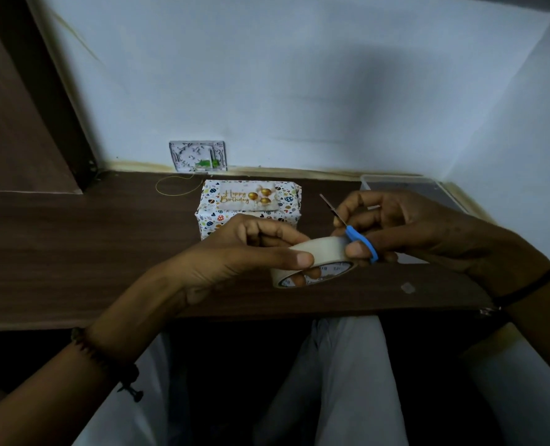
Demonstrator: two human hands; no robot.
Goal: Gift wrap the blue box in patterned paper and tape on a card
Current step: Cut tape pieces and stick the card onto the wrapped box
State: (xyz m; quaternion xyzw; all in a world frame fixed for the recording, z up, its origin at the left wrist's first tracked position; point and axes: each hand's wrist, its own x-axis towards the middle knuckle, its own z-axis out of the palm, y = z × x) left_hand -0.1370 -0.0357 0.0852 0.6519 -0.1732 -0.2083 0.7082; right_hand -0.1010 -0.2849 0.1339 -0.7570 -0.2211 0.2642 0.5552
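While the left hand [244,249] grips a roll of pale tape [312,262] above the near edge of the dark wooden tabletop [74,252], the right hand [405,226] is closed around blue-handled scissors [354,235], their blades pointing up and to the far left, the handle touching the roll. Farther back, the box [249,209] sits wrapped in patterned paper near the wall, with a "Happy Birthday" card [247,196] lying on its top. A clear container [405,185] stands at the far right.
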